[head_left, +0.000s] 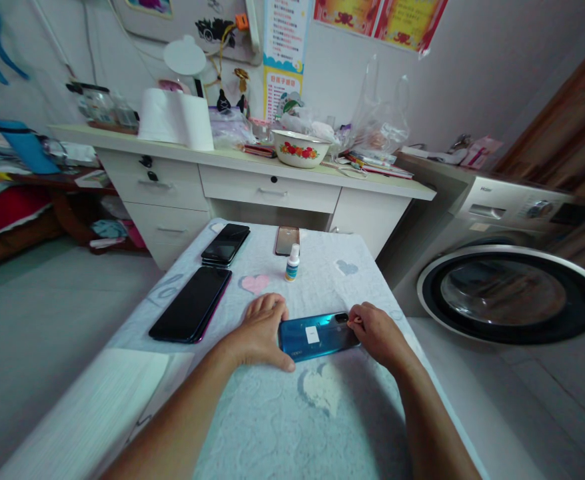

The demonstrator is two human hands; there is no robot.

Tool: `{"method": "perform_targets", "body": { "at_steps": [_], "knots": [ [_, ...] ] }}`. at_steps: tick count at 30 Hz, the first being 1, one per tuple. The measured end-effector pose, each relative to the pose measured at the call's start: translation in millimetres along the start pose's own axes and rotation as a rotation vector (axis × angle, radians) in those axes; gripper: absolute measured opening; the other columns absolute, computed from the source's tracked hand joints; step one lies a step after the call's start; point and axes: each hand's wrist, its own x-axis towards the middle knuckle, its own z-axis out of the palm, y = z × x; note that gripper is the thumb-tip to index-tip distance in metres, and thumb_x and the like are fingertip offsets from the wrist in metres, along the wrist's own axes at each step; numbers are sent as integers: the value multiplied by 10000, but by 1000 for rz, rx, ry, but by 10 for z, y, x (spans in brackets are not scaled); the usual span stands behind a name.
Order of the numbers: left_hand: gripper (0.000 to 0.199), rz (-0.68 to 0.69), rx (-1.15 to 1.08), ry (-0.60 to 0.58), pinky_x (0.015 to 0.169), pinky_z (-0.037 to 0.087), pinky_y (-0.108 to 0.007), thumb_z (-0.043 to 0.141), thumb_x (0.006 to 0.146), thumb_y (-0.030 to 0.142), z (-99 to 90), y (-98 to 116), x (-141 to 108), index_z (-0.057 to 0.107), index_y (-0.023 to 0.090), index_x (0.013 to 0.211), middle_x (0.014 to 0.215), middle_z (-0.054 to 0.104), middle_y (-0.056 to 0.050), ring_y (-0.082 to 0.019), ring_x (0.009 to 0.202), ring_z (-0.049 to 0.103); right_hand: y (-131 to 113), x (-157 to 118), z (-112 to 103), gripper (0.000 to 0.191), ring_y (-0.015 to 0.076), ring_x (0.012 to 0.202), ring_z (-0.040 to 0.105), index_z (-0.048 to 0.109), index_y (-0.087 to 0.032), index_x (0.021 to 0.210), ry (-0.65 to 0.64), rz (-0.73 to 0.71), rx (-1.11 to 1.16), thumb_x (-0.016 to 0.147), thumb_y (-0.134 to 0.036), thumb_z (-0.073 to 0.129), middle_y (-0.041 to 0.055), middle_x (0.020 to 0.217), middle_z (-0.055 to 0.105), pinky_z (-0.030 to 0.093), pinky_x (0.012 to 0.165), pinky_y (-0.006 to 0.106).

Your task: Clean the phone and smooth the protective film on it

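Note:
A blue smartphone [297, 339] lies back side up on the cloth-covered table, with a small white square on its back and a dark camera block at its right end. My left hand [262, 332] grips its left end, thumb at the near corner and fingers at the far side. At the camera end, my right hand [376, 332] is pinched closed, its fingertips touching the phone by the camera block. Whatever is between those fingertips is too small to make out. Beyond the phone stands a small white bottle [292, 264] with a blue and yellow label.
At the left lie a large dark phone [191, 305] and a stack of phones [226, 244]. Another phone [287, 241] lies behind the bottle. A white desk [272, 197] bearing a flowered bowl [300, 149] borders the far side; a washing machine [510, 263] stands right.

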Motion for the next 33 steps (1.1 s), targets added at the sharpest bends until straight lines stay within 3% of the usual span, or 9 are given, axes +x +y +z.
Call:
{"method": "perform_targets", "body": {
  "at_steps": [15,23,33],
  "knots": [
    [745,9,9,19,1031,281,-401,789,341,534,6,-9,-4,445,236,931,1224,365,-47,-304,1212,324,-283,-35,139,140,115,723,520,637,-187,792,-9,-209,145,836,-156,508,21,815,556,328,656,214],
    [763,9,-7,4,1038,266,-387,787,332,533,-1,-14,5,440,238,944,1222,356,-46,-300,1220,302,-146,18,131,123,122,752,533,651,-186,832,62,-111,129,840,-178,529,24,849,571,345,688,223],
    [775,-1,-11,1,1048,267,-416,809,317,519,-11,-1,-4,447,243,945,1250,351,-49,-318,1240,305,-231,54,186,174,134,807,551,651,-203,877,150,-22,53,893,-218,478,36,885,558,363,719,220]
  ]
}}
